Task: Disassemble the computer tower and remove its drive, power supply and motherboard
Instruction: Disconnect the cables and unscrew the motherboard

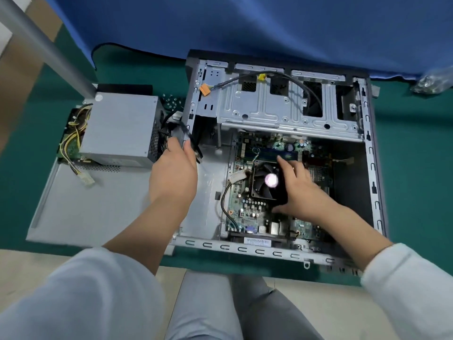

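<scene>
Motherboard [255, 207] sits bolted in the open tower [372, 168] at frame centre-right, spread right hand [297, 192] pressing its fan [266, 180] seemingly for steadiness, while left hand [174, 168] grips black cables [182, 133], probably keeping them clear beside the removed power supply [120, 126] at left.

Open tower [367, 153], motherboard [247, 207] inside (power supply [120, 128] out, left).
</scene>
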Motion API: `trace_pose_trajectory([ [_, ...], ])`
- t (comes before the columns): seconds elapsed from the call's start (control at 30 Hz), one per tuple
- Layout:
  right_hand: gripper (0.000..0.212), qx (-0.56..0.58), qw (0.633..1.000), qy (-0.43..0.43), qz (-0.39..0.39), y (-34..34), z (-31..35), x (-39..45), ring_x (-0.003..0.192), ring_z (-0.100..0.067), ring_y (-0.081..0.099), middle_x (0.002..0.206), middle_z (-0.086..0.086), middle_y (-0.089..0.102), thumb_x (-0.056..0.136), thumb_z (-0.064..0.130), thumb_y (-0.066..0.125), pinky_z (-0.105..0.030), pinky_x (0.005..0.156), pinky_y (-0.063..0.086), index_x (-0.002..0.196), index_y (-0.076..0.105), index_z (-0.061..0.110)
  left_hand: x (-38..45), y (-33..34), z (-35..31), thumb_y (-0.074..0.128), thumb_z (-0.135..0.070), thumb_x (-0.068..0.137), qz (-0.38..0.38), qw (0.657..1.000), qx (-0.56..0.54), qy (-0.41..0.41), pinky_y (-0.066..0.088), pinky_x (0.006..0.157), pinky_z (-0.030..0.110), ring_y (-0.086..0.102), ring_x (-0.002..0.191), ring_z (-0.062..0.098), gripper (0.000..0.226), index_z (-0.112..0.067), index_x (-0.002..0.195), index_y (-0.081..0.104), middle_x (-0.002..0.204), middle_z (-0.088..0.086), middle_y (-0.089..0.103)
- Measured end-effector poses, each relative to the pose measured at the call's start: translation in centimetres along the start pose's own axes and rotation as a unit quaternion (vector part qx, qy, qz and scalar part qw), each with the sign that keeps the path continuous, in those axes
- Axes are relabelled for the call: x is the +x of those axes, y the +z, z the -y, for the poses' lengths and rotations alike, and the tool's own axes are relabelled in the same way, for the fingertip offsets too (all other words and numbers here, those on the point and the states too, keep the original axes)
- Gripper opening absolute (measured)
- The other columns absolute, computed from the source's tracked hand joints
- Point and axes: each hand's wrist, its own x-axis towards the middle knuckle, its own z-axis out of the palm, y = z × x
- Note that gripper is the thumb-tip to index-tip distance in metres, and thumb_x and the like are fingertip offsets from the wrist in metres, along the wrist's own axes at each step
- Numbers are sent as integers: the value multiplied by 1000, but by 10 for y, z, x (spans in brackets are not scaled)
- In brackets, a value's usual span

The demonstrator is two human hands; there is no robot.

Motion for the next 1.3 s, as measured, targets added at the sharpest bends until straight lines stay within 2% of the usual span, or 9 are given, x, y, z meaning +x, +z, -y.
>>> trace_pose_trajectory([
  [0.17,105,83,994,-10,-68,12,-2,10,124,-32,42,139,-9,26,62,21,87,-39,104,37,143,20,15,2,4,3,22,-34,103,-18,1000,5,1,34,52,38,49,67,32,39,-2,112,43,75,11,49],
  [0.53,114,86,992,14,-87,-9,-2,33,126,-36,39,139,-15,29,56,18,91,-38,103,36,146,21,18,8,10,7,23,-34,103,-47,999,20,5,23,54,36,37,64,29,40,-2,108,45,67,6,38],
  [0.7,107,122,989,14,-82,-7,-3,22,130,-32,36,143,-12,25,66,17,85,-35,105,32,148,16,22,6,6,4,23,-34,104,-46,999,11,5,20,50,33,37,64,28,41,-1,109,45,67,6,37],
  [0.8,82,102,983,6,-152,-3,-5,1,120,-27,42,133,-9,29,70,24,83,-32,99,36,133,32,14,3,4,3,23,-35,103,-40,999,3,5,24,56,38,39,67,30,41,0,110,46,74,11,42],
  [0.87,50,87,974,-30,-205,3,-8,-15,94,-14,45,108,2,36,74,25,78,-23,80,37,106,40,18,5,2,3,22,-36,103,-29,1000,-11,1,25,58,37,39,68,30,42,-1,110,46,76,10,43],
  [0.97,19,87,989,-83,-83,11,-12,-25,78,-9,47,84,10,49,84,26,69,-17,61,31,93,52,24,3,-1,9,21,-36,104,-5,999,-53,13,28,64,36,46,75,34,43,-3,112,47,84,12,50],
  [1.07,13,38,987,-153,-8,16,-15,-23,93,-13,41,89,9,53,89,24,62,-21,76,28,102,65,25,-2,-1,12,23,-28,104,-2,994,-104,26,35,77,36,53,103,35,41,-2,128,44,108,14,57],
  [1.17,14,-4,988,-154,-5,19,-13,-20,90,-12,31,84,10,44,91,31,59,-27,81,33,98,68,24,-12,-1,12,29,-13,102,-7,994,-97,56,35,98,30,44,122,30,39,-1,138,37,134,17,44],
  [1.3,28,-57,992,-84,71,17,-18,-18,95,-17,38,84,3,47,86,46,61,-38,90,41,73,65,21,-34,1,5,45,7,87,-89,960,37,265,33,104,42,37,123,38,46,2,133,48,133,22,44],
])
